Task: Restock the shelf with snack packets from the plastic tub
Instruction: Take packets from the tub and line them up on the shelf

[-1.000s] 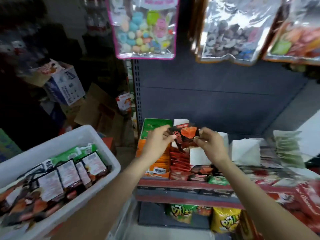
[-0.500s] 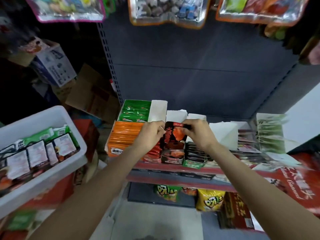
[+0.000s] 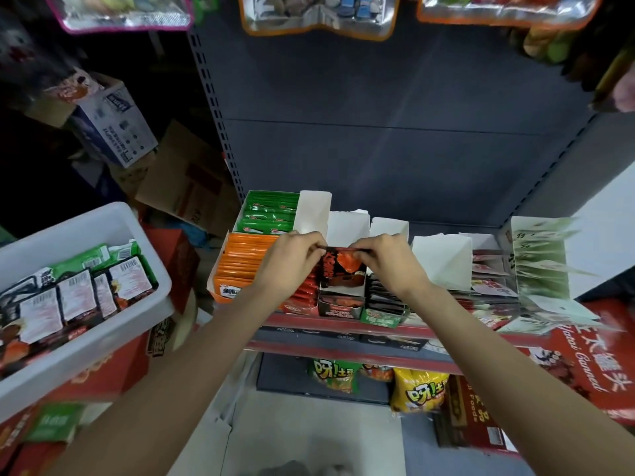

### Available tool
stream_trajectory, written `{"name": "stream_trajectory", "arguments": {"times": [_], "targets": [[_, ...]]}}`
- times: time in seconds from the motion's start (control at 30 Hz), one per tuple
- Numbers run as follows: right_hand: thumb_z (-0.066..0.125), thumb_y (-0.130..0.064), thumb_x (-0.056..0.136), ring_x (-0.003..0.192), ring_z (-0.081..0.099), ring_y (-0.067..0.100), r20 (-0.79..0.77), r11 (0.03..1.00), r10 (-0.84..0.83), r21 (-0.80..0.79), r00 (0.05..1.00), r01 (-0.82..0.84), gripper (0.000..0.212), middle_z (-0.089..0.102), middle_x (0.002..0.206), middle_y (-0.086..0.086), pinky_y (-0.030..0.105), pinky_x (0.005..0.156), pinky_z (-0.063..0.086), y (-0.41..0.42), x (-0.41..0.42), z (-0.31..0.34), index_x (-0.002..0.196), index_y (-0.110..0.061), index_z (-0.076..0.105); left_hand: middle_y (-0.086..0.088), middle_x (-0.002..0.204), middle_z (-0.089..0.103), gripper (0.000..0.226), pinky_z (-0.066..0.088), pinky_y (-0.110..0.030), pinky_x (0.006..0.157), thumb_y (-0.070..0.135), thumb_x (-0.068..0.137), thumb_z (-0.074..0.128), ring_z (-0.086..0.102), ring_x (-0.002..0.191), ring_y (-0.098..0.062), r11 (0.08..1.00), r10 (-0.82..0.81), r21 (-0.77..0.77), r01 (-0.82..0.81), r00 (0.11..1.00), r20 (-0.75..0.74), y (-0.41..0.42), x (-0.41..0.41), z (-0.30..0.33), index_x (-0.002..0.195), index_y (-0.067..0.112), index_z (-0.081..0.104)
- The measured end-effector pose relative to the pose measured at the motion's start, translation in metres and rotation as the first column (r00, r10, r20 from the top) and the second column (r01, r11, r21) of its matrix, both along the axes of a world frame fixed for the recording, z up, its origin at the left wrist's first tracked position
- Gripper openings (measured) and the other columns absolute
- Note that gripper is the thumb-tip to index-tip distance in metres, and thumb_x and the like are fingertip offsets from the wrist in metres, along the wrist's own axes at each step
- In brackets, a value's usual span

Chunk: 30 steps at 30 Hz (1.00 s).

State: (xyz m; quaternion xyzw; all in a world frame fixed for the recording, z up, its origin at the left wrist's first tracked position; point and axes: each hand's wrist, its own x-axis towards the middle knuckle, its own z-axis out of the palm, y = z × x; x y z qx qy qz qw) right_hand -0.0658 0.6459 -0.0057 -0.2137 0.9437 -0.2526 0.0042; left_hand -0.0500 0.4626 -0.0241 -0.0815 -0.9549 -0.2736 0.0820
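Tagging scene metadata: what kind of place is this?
Most likely a small retail shop's snack aisle. A metal shelf holds display boxes of snack packets, bagged sweets hang above, and cardboard cartons are stacked beside a white plastic tub of stock.

hands lower | snack packet now upright, dropped into black display box

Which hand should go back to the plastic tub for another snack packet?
Left. The white plastic tub sits on the left hand's side; the right hand would have to cross over the body.
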Motion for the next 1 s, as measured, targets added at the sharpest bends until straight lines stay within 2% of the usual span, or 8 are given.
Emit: {"name": "stream_trajectory", "arguments": {"times": [0.13,0.33,0.43,0.53,0.7,0.8,0.87,1.0], "targets": [[0.055,-0.011,0.093,0.093,0.062,0.025,0.181,0.983,0.046,0.169,0.982,-0.077,0.021,0.071,0.102,0.007,0.025,0.080,0.041,0.000,-0.002,-0.013,0.104,-0.012,0.072,-0.006,0.095,0.067,0.016,0.049,-0.027,0.074,0.019,0.091,0.060,0.063,0.084,-0.020,0.991,-0.049,-0.117,0.067,0.987,0.151,0.003,0.004,-0.010,0.103,0.017,0.069],[0.051,-0.013,0.094,0.103,0.061,0.025,0.401,0.953,0.046,0.256,0.915,-0.160,0.024,0.069,0.111,0.009,0.029,0.089,0.045,-0.008,-0.003,-0.021,0.106,-0.008,0.070,0.002,0.114,0.066,0.023,0.042,-0.034,0.095,0.027,0.092,0.057,0.053,0.109,-0.017,0.955,-0.115,-0.219,0.199,0.931,0.346,-0.003,-0.001,-0.014,0.110,0.021,0.070],[0.051,-0.014,0.095,0.108,0.059,0.023,0.375,0.956,0.061,0.245,0.925,-0.163,0.025,0.067,0.117,0.006,0.025,0.091,0.041,-0.014,-0.003,-0.016,0.113,-0.011,0.068,0.006,0.116,0.066,0.022,0.048,-0.027,0.091,0.023,0.090,0.060,0.058,0.099,-0.009,0.995,-0.091,-0.015,0.101,0.943,0.320,-0.014,0.002,-0.008,0.110,0.022,0.069],[0.050,-0.013,0.096,0.105,0.061,0.018,0.239,0.991,0.091,0.069,0.967,-0.111,0.025,0.069,0.113,0.001,0.017,0.084,0.038,-0.035,0.001,-0.002,0.112,-0.015,0.069,0.009,0.096,0.066,0.018,0.041,-0.010,0.073,0.016,0.090,0.059,0.056,0.085,-0.001,0.979,-0.002,0.198,-0.049,0.968,0.250,-0.039,0.013,0.006,0.106,0.019,0.069],[0.051,-0.011,0.095,0.106,0.061,0.016,0.133,0.973,0.160,-0.188,0.978,-0.133,0.025,0.068,0.115,0.001,0.028,0.098,0.045,-0.121,0.015,0.018,0.114,-0.015,0.067,0.001,0.096,0.067,0.016,0.048,-0.025,0.086,0.008,0.090,0.058,0.061,0.092,-0.012,0.871,0.255,0.383,-0.308,0.949,0.184,-0.117,0.042,0.014,0.098,0.019,0.067],[0.050,-0.003,0.092,0.111,0.060,0.018,0.106,0.951,0.243,-0.221,0.964,-0.215,0.031,0.066,0.119,0.007,0.021,0.097,0.039,-0.191,0.028,0.021,0.118,-0.010,0.064,-0.014,0.093,0.067,0.017,0.049,-0.038,0.089,0.003,0.090,0.054,0.062,0.090,-0.025,0.789,0.441,0.378,-0.485,0.874,0.201,-0.182,0.064,0.007,0.099,0.014,0.063],[0.050,-0.002,0.090,0.115,0.058,0.023,0.120,0.942,0.283,-0.222,0.951,-0.253,0.034,0.064,0.122,0.012,0.023,0.096,0.037,-0.244,0.035,0.015,0.121,-0.007,0.061,-0.020,0.101,0.066,0.021,0.047,-0.035,0.088,0.004,0.091,0.053,0.061,0.096,-0.032,0.760,0.539,0.290,-0.582,0.813,0.218,-0.229,0.079,0.001,0.109,0.004,0.062],[0.053,-0.017,0.093,0.119,0.052,0.033,0.327,0.965,0.263,-0.087,0.908,-0.248,0.042,0.055,0.128,0.021,0.034,0.093,0.038,-0.345,0.045,-0.009,0.132,-0.002,0.047,-0.016,0.128,0.055,0.041,0.041,-0.035,0.098,0.011,0.089,0.059,0.052,0.119,-0.033,0.769,0.573,0.070,-0.635,0.733,0.366,-0.324,0.110,-0.020,0.128,0.003,0.052]]}}
